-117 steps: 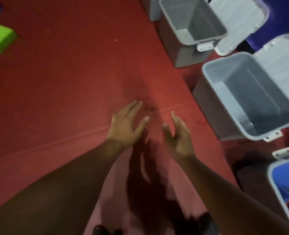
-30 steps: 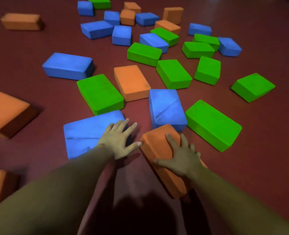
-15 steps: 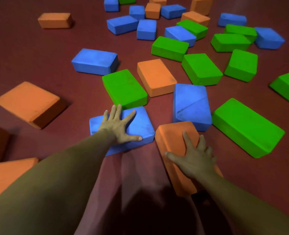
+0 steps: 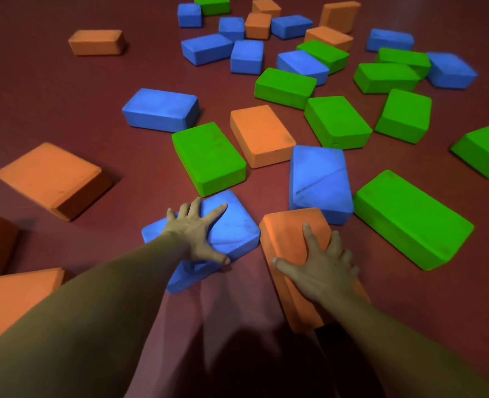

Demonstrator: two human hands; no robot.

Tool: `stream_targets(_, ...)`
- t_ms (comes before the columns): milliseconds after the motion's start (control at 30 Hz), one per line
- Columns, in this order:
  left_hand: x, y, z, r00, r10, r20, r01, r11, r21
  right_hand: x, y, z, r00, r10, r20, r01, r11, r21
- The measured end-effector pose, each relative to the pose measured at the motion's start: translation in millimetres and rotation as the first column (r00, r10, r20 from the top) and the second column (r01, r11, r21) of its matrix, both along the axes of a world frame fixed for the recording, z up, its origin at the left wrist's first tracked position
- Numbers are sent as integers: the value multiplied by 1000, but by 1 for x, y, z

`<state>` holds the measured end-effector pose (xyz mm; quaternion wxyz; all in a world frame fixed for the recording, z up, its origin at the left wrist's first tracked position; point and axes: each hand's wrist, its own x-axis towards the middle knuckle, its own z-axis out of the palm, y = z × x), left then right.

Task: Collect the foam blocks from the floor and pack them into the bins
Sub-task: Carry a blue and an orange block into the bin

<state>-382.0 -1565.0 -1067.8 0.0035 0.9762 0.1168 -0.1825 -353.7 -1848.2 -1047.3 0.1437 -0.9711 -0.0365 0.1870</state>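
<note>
Early stage, by my read: the floor [image 4: 65,96] is littered with foam blocks in blue, green and orange, none lifted, no bins in view. Both hands apart: the left hand [image 4: 197,234] lies flat, fingers splayed, on the nearest blue block [image 4: 237,225]; the right hand [image 4: 320,265] is likewise spread on the orange block [image 4: 289,228] just beside it. Neither is clamped. The blocks are chunky matte bricks, scuffed, some creased.
</note>
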Motion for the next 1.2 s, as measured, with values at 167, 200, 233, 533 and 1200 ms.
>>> stream_targets(167, 0, -16, 21, 988, 126, 87, -125, 992, -18, 8, -11, 11, 999, -35, -32, 34, 999, -33)
stream_targets(200, 1, -23, 33, 979, 186, 88, -181, 981, -66, 7, -16, 21, 998, -58, -22, 57, 998, -28)
stream_targets(233, 0, -32, 48, 966, 249, 76, -239, 963, -124, 6, -22, 33, 996, -89, -22, 89, 996, -12)
stream_targets(533, -16, -143, 216, 892, 447, -70, -417, 752, -510, -39, -88, 190, 870, -447, -208, 490, 833, 258)
stream_targets(1200, -156, -592, 433, 985, -169, 26, 144, 732, -666, -303, -476, 414, 379, -904, -196, 890, 299, 345)
